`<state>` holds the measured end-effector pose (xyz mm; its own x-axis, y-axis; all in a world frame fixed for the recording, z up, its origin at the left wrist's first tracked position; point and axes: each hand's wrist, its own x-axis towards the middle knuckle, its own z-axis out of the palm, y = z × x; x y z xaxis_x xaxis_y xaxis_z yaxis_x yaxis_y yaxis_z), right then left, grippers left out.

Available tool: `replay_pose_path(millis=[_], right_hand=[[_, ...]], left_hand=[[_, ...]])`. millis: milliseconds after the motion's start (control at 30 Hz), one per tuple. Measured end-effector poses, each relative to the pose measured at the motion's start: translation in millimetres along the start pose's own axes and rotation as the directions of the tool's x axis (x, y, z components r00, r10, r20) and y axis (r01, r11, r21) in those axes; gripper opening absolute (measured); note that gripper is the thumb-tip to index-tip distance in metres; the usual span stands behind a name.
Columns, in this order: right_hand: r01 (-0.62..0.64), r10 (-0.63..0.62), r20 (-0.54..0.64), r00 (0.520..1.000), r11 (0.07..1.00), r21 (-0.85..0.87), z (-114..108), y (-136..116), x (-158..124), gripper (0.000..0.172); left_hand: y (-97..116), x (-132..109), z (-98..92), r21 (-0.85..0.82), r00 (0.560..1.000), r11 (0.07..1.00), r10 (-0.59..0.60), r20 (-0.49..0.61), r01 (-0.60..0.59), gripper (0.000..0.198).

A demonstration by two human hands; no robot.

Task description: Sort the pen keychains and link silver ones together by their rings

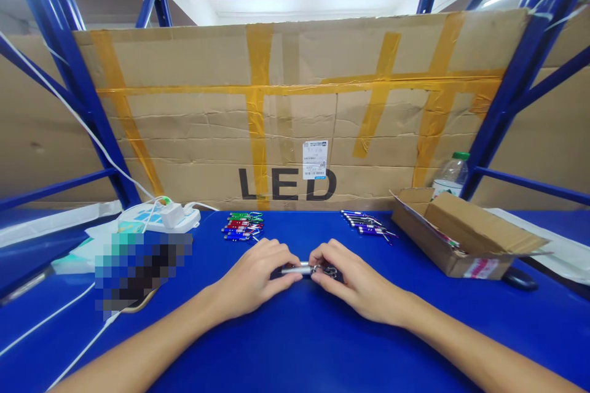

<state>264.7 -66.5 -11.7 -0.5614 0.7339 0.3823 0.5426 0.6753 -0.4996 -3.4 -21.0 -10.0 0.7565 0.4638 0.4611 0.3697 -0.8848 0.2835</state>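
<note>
Low over the blue table, a small silver keychain flashlight [298, 269] lies level between my two hands. My left hand [258, 273] pinches its left part between thumb and fingers. At its other end, my right hand [353, 279] is closed around the metal ring and clip [329, 271], partly hidden by the fingers. Beyond my left hand sits a group of similar pieces with clips: green ones [239, 217], red ones [238, 225] and blue ones [237, 236]. Several dark blue and purple pieces [366, 221] lie beyond my right hand.
An open cardboard box [437, 239] stands at the right, with a plastic bottle [450, 175] behind it and a black object [520, 278] beside it. At the left are a white power strip [184, 218], cables and a blurred phone-like object [142, 304]. A large taped carton [207, 135] walls the back.
</note>
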Motion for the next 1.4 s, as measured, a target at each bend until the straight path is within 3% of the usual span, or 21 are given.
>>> replay_pose_path(millis=[267, 500, 700, 867, 1067, 1400], right_hand=[[-0.012, 0.010, -0.066, 0.998, 0.999, -0.031, -3, 5, 2, 0.031], [0.041, -0.045, -0.095, 0.994, 0.998, -0.037, -5, 8, 5, 0.043], [0.006, -0.001, -0.076, 0.997, 0.998, 0.065, -7, 5, 5, 0.039], [0.055, -0.057, -0.073, 0.996, 0.998, -0.029, -4, 12, 3, 0.038], [0.048, -0.046, 0.020, 0.999, 0.988, -0.146, -3, 15, 2, 0.037], [0.024, -0.027, -0.020, 0.999, 0.990, -0.141, -3, 16, 1, 0.034]], left_hand=[[-6, 1, -1.0, 0.049, 0.995, 0.999, -0.009, -0.096, 0.014, 0.020], [-9, 1, -2.5, 0.020, 0.996, 0.998, -0.057, -0.073, 0.058, 0.025], [-7, 2, -4.2, 0.023, 0.997, 0.998, -0.049, -0.054, 0.050, 0.032], [-8, 2, -4.0, 0.027, 0.998, 0.999, -0.044, -0.041, 0.045, 0.031], [-9, 3, -3.3, 0.018, 0.997, 0.999, -0.031, -0.069, 0.032, 0.029], [-6, 2, -0.6, 0.022, 0.997, 0.998, -0.059, -0.048, 0.060, 0.027]])
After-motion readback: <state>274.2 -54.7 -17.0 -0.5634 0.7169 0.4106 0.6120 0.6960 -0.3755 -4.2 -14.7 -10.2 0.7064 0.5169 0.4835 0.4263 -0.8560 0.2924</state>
